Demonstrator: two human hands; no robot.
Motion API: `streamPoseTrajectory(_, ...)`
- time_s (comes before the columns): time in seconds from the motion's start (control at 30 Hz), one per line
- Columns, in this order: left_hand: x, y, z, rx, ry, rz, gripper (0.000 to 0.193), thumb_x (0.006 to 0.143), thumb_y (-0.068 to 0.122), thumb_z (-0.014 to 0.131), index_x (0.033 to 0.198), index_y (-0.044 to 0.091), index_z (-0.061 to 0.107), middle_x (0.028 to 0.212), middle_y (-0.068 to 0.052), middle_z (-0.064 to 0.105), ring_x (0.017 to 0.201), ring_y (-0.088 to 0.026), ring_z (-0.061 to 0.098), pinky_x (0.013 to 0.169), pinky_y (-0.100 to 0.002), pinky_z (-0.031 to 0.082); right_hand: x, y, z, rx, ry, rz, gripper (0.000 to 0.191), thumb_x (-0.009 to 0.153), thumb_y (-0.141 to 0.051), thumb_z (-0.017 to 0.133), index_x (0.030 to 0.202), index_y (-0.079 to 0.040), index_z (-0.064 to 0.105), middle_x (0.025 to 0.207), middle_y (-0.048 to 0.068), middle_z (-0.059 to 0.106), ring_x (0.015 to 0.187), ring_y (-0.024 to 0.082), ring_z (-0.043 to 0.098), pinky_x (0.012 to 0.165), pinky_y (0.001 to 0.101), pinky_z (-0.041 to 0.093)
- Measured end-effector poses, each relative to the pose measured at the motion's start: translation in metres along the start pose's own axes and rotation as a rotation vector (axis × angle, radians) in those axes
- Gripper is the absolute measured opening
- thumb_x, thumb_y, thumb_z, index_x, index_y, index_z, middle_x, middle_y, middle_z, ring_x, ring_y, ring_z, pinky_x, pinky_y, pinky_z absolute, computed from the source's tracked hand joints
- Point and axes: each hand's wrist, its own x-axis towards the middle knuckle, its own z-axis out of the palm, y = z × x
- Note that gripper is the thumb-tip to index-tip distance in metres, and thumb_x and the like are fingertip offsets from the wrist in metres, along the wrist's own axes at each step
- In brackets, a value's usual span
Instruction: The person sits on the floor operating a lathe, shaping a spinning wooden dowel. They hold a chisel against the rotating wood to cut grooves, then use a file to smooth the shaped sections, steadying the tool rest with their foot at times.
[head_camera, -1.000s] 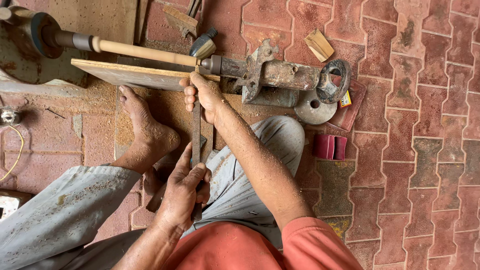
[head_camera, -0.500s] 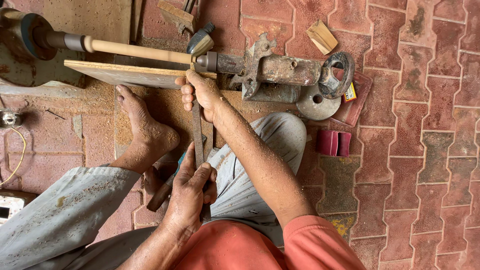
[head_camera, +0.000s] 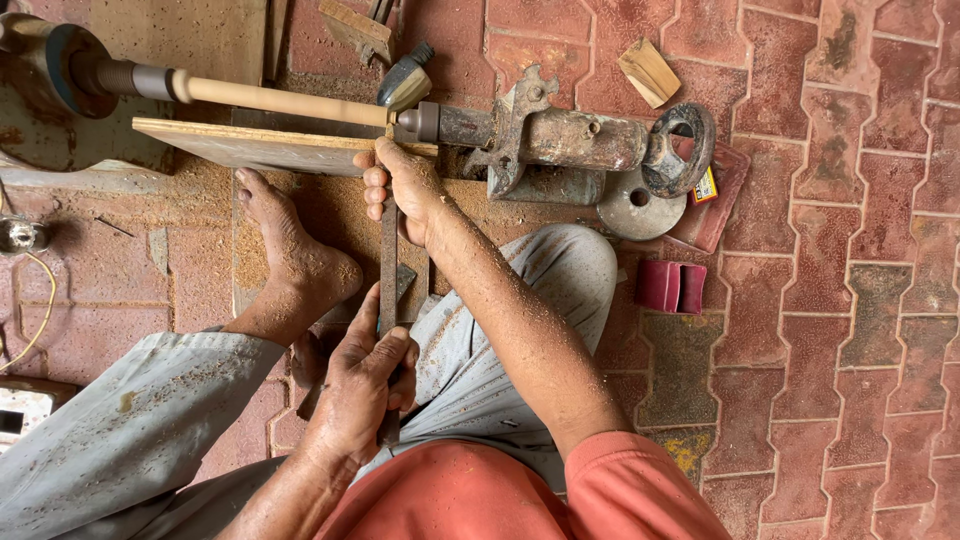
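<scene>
The long chisel (head_camera: 388, 262), stiff and likely heavy steel, was clasped by the left hand (head_camera: 365, 385) at its 6 o'clock end while the right hand (head_camera: 405, 185) pinched it closed at 12 o'clock.

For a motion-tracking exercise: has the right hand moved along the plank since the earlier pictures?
No. The right hand, gripping the chisel, stays at the plank's end beside the rusty tailstock, as before.

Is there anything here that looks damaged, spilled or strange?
Sawdust lies spilled over the brick floor under the lathe. The metal tailstock looks rusty and worn. A bare foot rests close to the long chisel, which both hands hold.
</scene>
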Motion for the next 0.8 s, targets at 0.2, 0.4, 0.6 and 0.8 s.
streamPoseTrajectory(0.2,0.001,0.014,-0.024,0.072,-0.026,0.001,0.072,0.098,0.013,0.05,0.165,0.018,0.024,0.074,-0.002,0.051,0.044,-0.007,0.038,0.038,-0.021,0.031,0.006,0.005,0.01,0.003,0.051,-0.021,0.04,0.105,-0.047,0.053,0.104,-0.007,0.059,0.069,-0.008,0.046,0.061,0.007,0.046,0.053,0.0282,0.045)
streamPoseTrajectory(0.4,0.002,0.032,-0.048,0.156,-0.028,-0.009,0.072,0.097,0.014,0.054,0.164,0.017,0.029,0.075,-0.002,0.053,0.045,-0.007,0.037,0.039,-0.021,0.031,0.012,0.01,0.024,0.019,0.097,-0.037,0.042,0.106,-0.049,0.051,0.104,-0.007,0.059,0.069,-0.007,0.047,0.061,0.008,0.047,0.054,0.0289,0.046)
streamPoseTrajectory(0.6,-0.001,0.05,-0.066,0.247,-0.035,-0.043,0.072,0.097,0.012,0.053,0.163,0.017,0.027,0.073,-0.003,0.052,0.045,-0.008,0.038,0.039,-0.023,0.032,0.013,0.015,0.036,0.035,0.144,-0.066,0.044,0.107,-0.047,0.047,0.107,-0.005,0.058,0.07,-0.005,0.048,0.06,0.009,0.047,0.053,0.0298,0.046)
streamPoseTrajectory(0.8,-0.001,0.057,-0.085,0.206,-0.096,-0.04,0.071,0.097,0.012,0.053,0.164,0.017,0.03,0.073,-0.002,0.051,0.046,-0.008,0.036,0.04,-0.022,0.031,0.019,0.023,0.042,0.054,0.188,-0.087,0.045,0.107,-0.048,0.047,0.107,-0.004,0.058,0.069,-0.005,0.048,0.06,0.009,0.048,0.052,0.0302,0.046)
